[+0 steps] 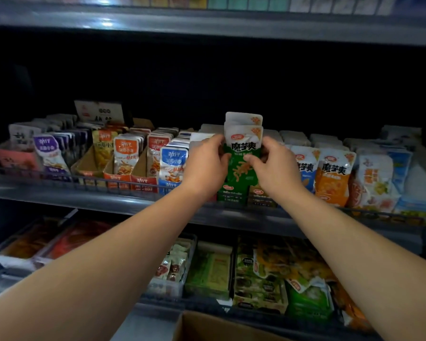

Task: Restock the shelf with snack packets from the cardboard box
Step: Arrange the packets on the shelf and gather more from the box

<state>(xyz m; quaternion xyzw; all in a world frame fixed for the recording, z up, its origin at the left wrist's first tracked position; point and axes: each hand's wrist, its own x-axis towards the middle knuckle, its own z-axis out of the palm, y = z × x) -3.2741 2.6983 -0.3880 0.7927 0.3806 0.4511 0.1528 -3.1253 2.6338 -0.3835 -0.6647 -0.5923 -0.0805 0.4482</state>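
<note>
up at the middle shelf (84, 196), we held a small stack of green snack packets (241, 156) upright between both hands, a little right of the middle of the shelf's front edge. the stack's lower end met a green display carton (231, 194) standing against the front rail; whether it sat inside the carton, we could not tell. our left hand (207, 166) gripped the stack's left edge, its fingers (213, 141) curled round toward the back and the thumb on the front. our right hand (274, 163) gripped the right edge the same way, thumb laid across the green print. at least two packets showed, the rear one's white top standing higher than the front one's.

just left of the stack along the front edge stood a blue packet (174, 163), then orange and red ones in cartons, and purple packets (51, 153) toward the left end. to the right stood an orange packet (332, 178) and paler bags toward the right end. the back of the shelf was dark.

the cardboard box (207, 326) sat at the bottom of the view, in front of the lower shelf (158, 302), only its brown rim showing. the lower shelf carried trays of green, yellow and red packs.
</note>
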